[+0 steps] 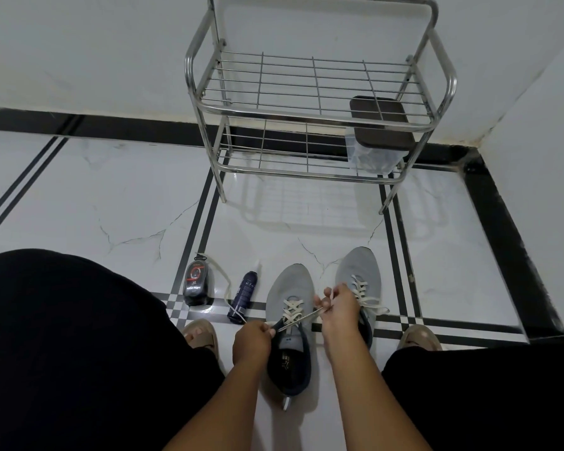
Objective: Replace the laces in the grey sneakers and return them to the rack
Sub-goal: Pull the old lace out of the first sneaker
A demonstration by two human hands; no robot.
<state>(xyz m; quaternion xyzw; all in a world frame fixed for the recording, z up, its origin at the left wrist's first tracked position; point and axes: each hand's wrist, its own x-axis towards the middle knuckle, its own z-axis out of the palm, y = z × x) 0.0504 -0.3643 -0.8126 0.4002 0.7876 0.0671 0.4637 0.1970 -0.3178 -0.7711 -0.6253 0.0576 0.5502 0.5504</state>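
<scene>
Two grey sneakers are set side by side on the tiled floor point(306, 222). A cream lace point(302, 317) of the left sneaker point(290, 320) is pinched taut between the left hand point(253, 340) and right hand point(337, 309). The right sneaker point(360, 275) is seen laced. The metal rack point(319, 92) is stood beyond.

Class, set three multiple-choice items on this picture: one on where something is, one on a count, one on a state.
1. Where is the dark spray bottle?
A. on the rack
B. on the floor, left of the sneakers
C. inside a sneaker

2. How many grey sneakers are there?
A. one
B. two
C. three

3. What are the hands doing?
A. hanging free
B. holding a lace
C. lifting the rack

Key: 1 B, it lies on the tiles beside the left sneaker. 2 B, the right sneaker completes the pair. 3 B, the left hand and right hand pinch a lace between them.
</scene>
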